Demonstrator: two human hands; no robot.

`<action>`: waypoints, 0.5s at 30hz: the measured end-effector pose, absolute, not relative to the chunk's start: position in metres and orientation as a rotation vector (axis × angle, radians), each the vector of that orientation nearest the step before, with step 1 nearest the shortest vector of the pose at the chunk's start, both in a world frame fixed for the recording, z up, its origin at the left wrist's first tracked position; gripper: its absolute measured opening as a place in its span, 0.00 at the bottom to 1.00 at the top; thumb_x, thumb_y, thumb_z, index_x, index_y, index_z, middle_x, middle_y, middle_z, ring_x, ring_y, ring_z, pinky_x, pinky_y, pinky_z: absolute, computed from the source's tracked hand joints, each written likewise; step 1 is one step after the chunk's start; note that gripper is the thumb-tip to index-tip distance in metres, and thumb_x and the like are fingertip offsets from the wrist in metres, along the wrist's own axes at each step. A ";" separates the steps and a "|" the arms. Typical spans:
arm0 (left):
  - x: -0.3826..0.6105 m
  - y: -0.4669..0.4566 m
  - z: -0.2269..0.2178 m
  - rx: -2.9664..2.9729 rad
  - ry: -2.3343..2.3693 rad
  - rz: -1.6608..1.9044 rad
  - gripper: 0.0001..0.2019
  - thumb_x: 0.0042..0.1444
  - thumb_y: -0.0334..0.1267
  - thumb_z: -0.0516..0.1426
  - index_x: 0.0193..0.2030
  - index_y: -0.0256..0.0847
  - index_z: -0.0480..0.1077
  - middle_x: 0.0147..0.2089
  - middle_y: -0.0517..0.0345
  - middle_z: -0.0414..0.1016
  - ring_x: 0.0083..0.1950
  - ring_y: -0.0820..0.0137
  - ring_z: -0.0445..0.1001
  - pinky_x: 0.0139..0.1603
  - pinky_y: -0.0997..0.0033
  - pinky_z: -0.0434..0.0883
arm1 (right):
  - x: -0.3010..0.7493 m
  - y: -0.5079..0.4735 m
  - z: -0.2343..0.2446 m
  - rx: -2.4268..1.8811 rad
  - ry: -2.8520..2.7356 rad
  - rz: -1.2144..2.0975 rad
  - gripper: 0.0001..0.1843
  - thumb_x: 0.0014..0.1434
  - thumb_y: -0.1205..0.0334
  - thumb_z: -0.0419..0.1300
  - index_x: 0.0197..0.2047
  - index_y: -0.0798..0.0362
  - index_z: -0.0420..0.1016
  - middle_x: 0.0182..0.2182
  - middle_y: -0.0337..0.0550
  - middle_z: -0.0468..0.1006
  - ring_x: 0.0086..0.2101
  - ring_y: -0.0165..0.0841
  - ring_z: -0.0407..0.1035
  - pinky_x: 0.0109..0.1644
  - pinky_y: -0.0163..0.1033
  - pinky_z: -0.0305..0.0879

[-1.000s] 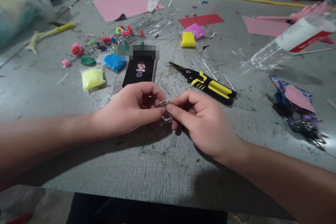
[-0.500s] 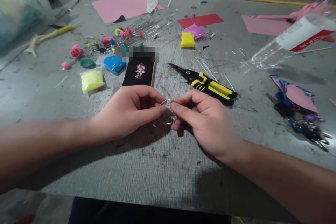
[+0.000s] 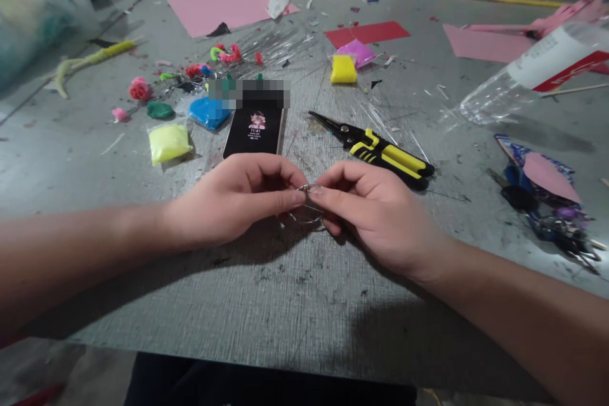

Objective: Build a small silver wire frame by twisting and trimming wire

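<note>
My left hand (image 3: 238, 200) and my right hand (image 3: 375, 212) meet over the middle of the grey table (image 3: 266, 304). Both pinch a small piece of thin shiny wire (image 3: 308, 189) between thumb and fingertips, and a loop of it hangs just below the fingers. All fingers are curled closed round it. A black phone (image 3: 255, 132) with a lit screen lies just beyond my left hand. Yellow-and-black pliers (image 3: 380, 153) lie just beyond my right hand.
Lumps of coloured clay lie at the back left: yellow-green (image 3: 167, 142), blue (image 3: 207, 111), green (image 3: 158, 110) and yellow (image 3: 342, 70). Pink paper (image 3: 223, 7) and red paper (image 3: 366, 33) lie farther back. A clear plastic bottle (image 3: 533, 73) lies at the right above a dark pile of scraps (image 3: 542, 200).
Both hands have stayed close together on the wire, shifting slightly right; the fingertips have closed tighter on its top, and the hanging loop shows less.
</note>
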State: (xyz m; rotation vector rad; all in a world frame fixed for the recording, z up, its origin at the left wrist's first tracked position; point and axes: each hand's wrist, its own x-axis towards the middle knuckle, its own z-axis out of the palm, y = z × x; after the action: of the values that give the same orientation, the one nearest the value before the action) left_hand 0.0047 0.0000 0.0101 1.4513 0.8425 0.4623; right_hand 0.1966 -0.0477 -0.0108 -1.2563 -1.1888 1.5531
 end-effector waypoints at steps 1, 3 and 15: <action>0.004 0.001 0.011 1.455 0.834 0.447 0.02 0.61 0.29 0.60 0.36 0.36 0.74 0.29 0.62 0.76 0.29 0.79 0.72 0.29 0.83 0.68 | 0.197 -0.048 -0.011 -1.249 -1.187 1.561 0.13 0.57 0.56 0.70 0.32 0.53 0.73 0.16 0.31 0.69 0.19 0.24 0.62 0.20 0.30 0.56; 0.003 0.001 0.011 1.493 0.819 0.422 0.02 0.61 0.30 0.60 0.37 0.37 0.74 0.30 0.61 0.75 0.30 0.78 0.72 0.30 0.81 0.69 | 0.197 -0.048 -0.011 -1.240 -1.182 1.572 0.14 0.56 0.55 0.71 0.31 0.53 0.73 0.16 0.31 0.69 0.18 0.24 0.62 0.20 0.30 0.56; 0.002 0.007 0.014 1.581 0.822 0.345 0.04 0.61 0.30 0.58 0.36 0.37 0.73 0.31 0.60 0.75 0.31 0.76 0.72 0.31 0.80 0.70 | 0.200 -0.047 -0.010 -1.234 -1.441 1.305 0.09 0.58 0.59 0.69 0.36 0.52 0.74 0.21 0.33 0.73 0.20 0.26 0.66 0.20 0.33 0.62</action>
State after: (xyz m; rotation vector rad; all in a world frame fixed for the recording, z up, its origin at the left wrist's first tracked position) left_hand 0.0019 0.0073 0.0136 1.5805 0.8220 0.3445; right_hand 0.1997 -0.0468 -0.0103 -1.2344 -1.4408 1.3053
